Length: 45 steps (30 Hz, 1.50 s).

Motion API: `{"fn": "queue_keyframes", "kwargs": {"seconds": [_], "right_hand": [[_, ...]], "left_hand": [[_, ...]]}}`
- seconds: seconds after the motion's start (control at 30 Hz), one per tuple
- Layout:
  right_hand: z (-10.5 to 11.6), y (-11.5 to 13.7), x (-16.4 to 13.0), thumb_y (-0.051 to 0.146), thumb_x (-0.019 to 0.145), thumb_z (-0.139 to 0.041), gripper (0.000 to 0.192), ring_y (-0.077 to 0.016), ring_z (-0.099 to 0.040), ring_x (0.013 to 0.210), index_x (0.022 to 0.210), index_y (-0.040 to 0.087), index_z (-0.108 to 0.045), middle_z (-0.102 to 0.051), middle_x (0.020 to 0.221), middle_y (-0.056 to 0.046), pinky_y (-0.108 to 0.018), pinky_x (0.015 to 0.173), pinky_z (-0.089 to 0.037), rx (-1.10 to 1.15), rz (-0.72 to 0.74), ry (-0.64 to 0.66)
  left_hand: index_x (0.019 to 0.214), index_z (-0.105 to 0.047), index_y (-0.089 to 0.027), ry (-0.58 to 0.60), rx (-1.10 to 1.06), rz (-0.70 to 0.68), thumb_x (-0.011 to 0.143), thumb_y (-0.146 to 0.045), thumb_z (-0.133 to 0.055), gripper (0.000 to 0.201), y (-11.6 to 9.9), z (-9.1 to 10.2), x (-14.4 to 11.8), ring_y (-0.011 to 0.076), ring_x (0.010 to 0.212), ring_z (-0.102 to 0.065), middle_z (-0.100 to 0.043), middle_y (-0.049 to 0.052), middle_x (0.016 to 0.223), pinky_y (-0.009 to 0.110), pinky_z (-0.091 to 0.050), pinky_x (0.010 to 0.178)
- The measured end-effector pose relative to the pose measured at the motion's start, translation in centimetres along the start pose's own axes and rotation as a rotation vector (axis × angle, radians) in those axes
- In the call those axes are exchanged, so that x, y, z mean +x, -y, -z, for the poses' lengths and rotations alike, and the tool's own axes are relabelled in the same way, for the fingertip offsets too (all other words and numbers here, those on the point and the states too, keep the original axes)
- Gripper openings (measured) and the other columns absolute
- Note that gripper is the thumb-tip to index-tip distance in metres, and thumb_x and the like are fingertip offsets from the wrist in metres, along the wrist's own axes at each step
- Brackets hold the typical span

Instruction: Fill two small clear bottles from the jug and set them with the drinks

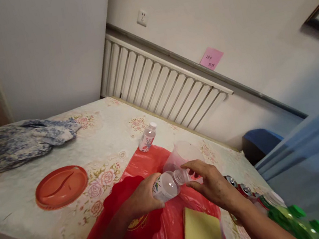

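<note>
Floral table (102, 146), left hand (141, 200) gripping bottle (166, 185), right hand (210, 182) pinching cap (184, 175)

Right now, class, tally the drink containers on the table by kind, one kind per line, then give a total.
Small clear bottles: 2, one held by the left hand and right hand, one standing apart
Green-capped bottles: 2
Cans: 2
Clear measuring cup: 1
Total: 7

Two bare forearms, sleeveless to the frame edge — left hand (142, 198), right hand (211, 184) ungloved, ringless.
</note>
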State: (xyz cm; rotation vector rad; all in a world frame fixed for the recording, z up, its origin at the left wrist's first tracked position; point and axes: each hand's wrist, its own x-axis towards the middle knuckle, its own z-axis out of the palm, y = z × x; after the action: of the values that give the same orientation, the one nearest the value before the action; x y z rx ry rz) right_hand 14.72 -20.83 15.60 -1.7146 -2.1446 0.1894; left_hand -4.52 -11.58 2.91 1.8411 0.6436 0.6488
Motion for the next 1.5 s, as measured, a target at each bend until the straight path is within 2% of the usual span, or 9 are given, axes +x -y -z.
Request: {"fn": "queue_keyframes", "kwargs": {"seconds": [0.13, 0.4, 0.57, 0.93, 1.17, 1.5], "right_hand": [[-0.1, 0.4, 0.4, 0.011, 0.083, -0.061, 0.031, -0.0184, -0.063, 0.089, 0.111, 0.025, -0.065, -0.069, 0.100, -0.004, -0.034, 0.082, -0.051, 0.040, 0.015, 0.016], [-0.6, 0.4, 0.6, 0.009, 0.085, -0.058, 0.035, -0.0215, -0.063, 0.099, 0.117, 0.023, -0.064, -0.067, 0.109, -0.008, -0.038, 0.087, -0.051, 0.033, 0.055, 0.028], [-0.9, 0.6, 0.5, 0.009, 0.088, -0.054, 0.035, -0.0199, -0.062, 0.098, 0.119, 0.024, -0.062, -0.065, 0.109, -0.008, -0.036, 0.086, -0.052, 0.014, 0.078, 0.033], [-1.9, 0.1, -0.2, 0.010, 0.092, -0.049, 0.036, -0.0202, -0.059, 0.106, 0.125, 0.023, -0.057, -0.061, 0.118, -0.010, -0.038, 0.093, -0.049, 0.032, 0.115, -0.004], [-1.1, 0.2, -0.2, 0.008, 0.090, -0.054, 0.035, -0.0186, -0.060, 0.105, 0.119, 0.026, -0.060, -0.064, 0.114, -0.007, -0.035, 0.091, -0.049, 0.143, 0.126, -0.033], [-1.3, 0.1, -0.3, 0.003, 0.086, -0.054, 0.041, -0.0184, -0.061, 0.105, 0.118, 0.025, -0.062, -0.064, 0.114, -0.007, -0.035, 0.092, -0.049, 0.141, 0.118, -0.075]], "left_hand": [[0.116, -0.056, -0.032, 0.005, 0.019, 0.037, 0.058, -0.014, -0.066, 0.061, -0.1, -0.1, 0.1, 0.0224, 0.096, -0.066, -0.069, -0.002, 0.109, 0.026, -0.049, 0.077], [0.113, -0.057, -0.030, -0.018, -0.047, -0.040, 0.058, -0.018, -0.065, 0.057, 0.3, -0.2, 0.1, 0.0231, 0.094, -0.065, -0.069, -0.001, 0.108, 0.028, -0.048, 0.076], [0.109, -0.057, -0.028, -0.020, 0.029, -0.026, 0.060, -0.021, -0.065, 0.050, 0.0, -0.1, -0.1, 0.0214, 0.091, -0.065, -0.069, -0.001, 0.104, 0.026, -0.047, 0.074], [0.111, -0.058, -0.028, -0.026, 0.097, -0.012, 0.060, -0.019, -0.064, 0.052, -0.3, -0.3, -0.1, 0.0216, 0.094, -0.066, -0.070, -0.001, 0.107, 0.024, -0.047, 0.073], [0.111, -0.059, -0.028, -0.030, -0.040, -0.080, 0.060, -0.019, -0.063, 0.051, -0.6, -0.2, -0.5, 0.0216, 0.091, -0.066, -0.071, -0.001, 0.105, 0.024, -0.047, 0.073], [0.111, -0.061, -0.030, -0.030, -0.106, -0.066, 0.059, -0.019, -0.061, 0.054, -0.4, -0.4, -0.4, 0.0227, 0.087, -0.066, -0.071, 0.000, 0.100, 0.026, -0.047, 0.070]]}}
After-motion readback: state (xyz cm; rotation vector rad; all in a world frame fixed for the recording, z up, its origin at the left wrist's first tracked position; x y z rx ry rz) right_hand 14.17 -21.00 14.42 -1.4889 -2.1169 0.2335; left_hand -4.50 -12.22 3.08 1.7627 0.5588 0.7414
